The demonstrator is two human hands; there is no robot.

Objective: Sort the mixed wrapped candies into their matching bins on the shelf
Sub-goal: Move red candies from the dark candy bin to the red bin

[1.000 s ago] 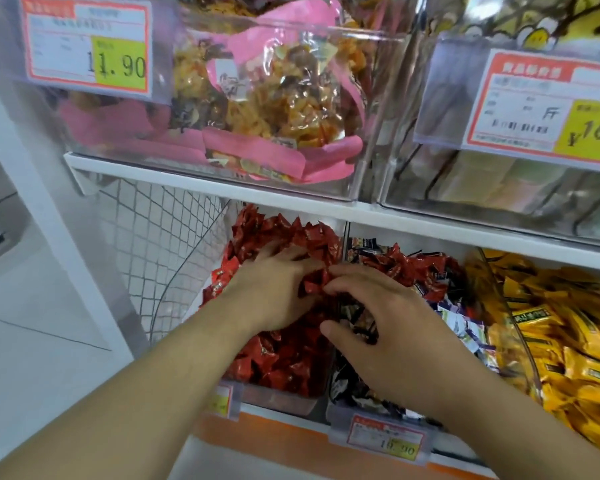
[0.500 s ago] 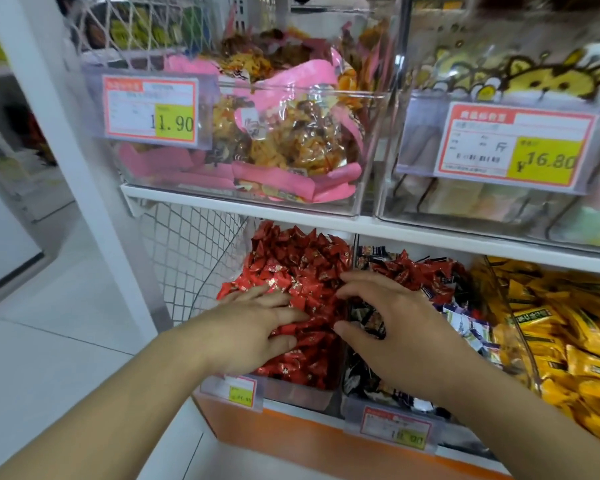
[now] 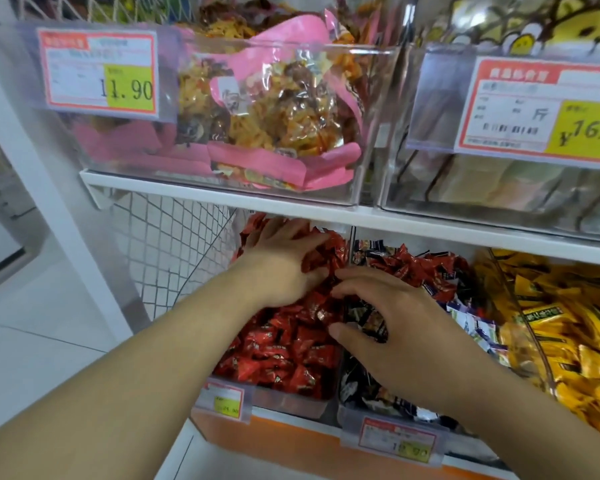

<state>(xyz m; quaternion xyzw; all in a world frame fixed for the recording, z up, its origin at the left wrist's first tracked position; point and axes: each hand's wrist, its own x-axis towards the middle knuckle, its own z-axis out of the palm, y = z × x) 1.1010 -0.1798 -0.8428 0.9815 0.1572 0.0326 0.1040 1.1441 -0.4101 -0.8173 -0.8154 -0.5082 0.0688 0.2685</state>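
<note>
The red-candy bin [image 3: 291,405], a clear plastic box on the lower shelf, runs its long axis from the front edge back under the white shelf board [image 3: 430,232], and it is heaped with red wrapped candies [image 3: 284,351]: small glossy pillow packs with crimped ends, lying every which way. The left hand [image 3: 278,265] lies flat on the rear of that heap, fingers spread and nearly straight, pointing up and to the right; it presses the pile and grips nothing that shows.

Just right of the red-candy bin, touching its wall, stands the mixed bin [image 3: 392,424], holding dark wrapped candies [image 3: 368,320] with more red ones piled at its back and a few blue-and-white packs on its right side. The right hand [image 3: 406,327] hovers over the divider between the two bins, fingers curled downward with the tips among the wrappers, thumb reaching toward the red-candy bin; whether it pinches a candy cannot be told.

Farther right of the mixed bin lie yellow packets [image 3: 551,327] in a curved clear tub. Above the red-candy bin sits a clear box of pink-edged snack bags [image 3: 284,109] with an 11.90 price tag [image 3: 101,74].
</note>
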